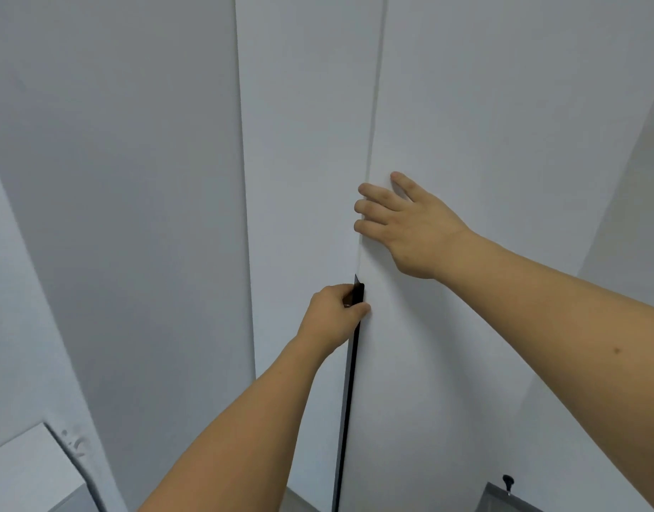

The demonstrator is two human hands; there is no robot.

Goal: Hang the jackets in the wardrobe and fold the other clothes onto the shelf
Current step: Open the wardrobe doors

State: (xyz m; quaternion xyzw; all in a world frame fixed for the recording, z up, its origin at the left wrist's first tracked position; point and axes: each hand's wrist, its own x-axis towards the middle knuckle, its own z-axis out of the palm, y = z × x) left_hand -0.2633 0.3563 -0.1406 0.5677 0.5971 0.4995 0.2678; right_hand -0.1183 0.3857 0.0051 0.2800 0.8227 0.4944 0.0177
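White wardrobe doors fill the view, a left door (303, 179) and a right door (502, 142), closed against each other along a thin seam. A long black handle strip (349, 382) runs down the seam's lower part. My left hand (334, 314) grips the top of this strip, thumb on the right door's face. Higher up, my right hand (406, 223) lies on the right door, its fingertips curled into the seam at the door's edge. No jackets or other clothes are in view.
A further white panel (114, 216) stands at the left. A white box-like surface (26, 471) sits at the bottom left. At the bottom right is a grey object with a small black knob (507, 481).
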